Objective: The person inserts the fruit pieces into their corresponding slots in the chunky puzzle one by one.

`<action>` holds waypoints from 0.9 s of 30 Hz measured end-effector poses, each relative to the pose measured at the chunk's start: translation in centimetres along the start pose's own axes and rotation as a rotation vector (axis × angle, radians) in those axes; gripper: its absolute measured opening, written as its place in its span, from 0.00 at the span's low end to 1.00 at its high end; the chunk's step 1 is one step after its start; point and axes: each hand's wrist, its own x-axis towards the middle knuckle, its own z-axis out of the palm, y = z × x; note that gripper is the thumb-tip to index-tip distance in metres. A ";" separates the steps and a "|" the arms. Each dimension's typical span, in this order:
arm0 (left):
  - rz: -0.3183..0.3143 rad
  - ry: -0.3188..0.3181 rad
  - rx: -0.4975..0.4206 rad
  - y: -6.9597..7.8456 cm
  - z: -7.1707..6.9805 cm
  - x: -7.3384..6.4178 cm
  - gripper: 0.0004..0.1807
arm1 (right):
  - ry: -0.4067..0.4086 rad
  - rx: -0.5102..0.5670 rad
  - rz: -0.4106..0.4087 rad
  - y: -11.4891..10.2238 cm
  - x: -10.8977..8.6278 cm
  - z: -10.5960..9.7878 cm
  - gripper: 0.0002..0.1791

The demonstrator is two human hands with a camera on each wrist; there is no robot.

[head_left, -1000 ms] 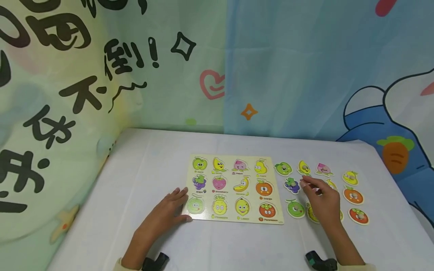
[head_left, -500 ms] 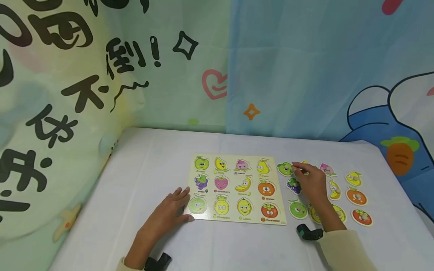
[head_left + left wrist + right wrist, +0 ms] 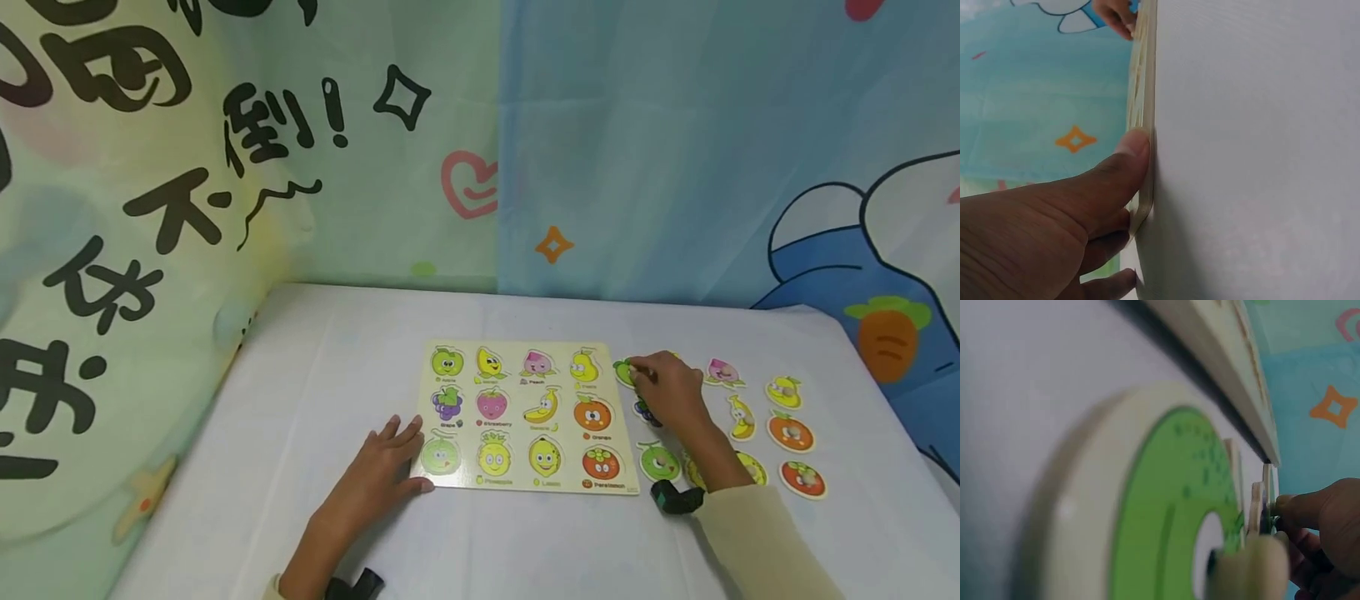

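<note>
A pale yellow fruit puzzle board (image 3: 517,417) lies flat on the table, with rows of printed fruit pictures. My left hand (image 3: 382,467) rests at its near left corner; in the left wrist view the thumb (image 3: 1134,142) touches the board's side. Beyond the board's right edge, my right hand (image 3: 671,387) pinches the green apple piece (image 3: 623,372) between thumb and forefinger. That hand partly covers the grape piece (image 3: 642,411). Nearer me lies a round green melon piece (image 3: 659,461), seen large in the right wrist view with its peg (image 3: 1250,569).
More loose fruit pieces lie to the right: a peach (image 3: 723,372), a pear (image 3: 783,392), a banana (image 3: 742,417), an orange (image 3: 791,432) and a persimmon (image 3: 802,479). A printed cloth backdrop (image 3: 375,225) rises behind the white table (image 3: 465,542).
My right hand has moved left and away from me, from above the middle of the loose pieces to the green apple piece. My left hand has stayed at the board's corner.
</note>
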 end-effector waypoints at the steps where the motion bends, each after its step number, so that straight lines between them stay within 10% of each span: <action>1: -0.003 -0.001 0.001 0.1 -0.1 0.0 0.38 | -0.001 -0.003 -0.004 0.0 0.1 0.0 0.13; 27: -0.020 -0.011 0.006 0.2 -0.1 0.2 0.39 | -0.075 0.236 0.028 -7.0 3.2 2.0 0.11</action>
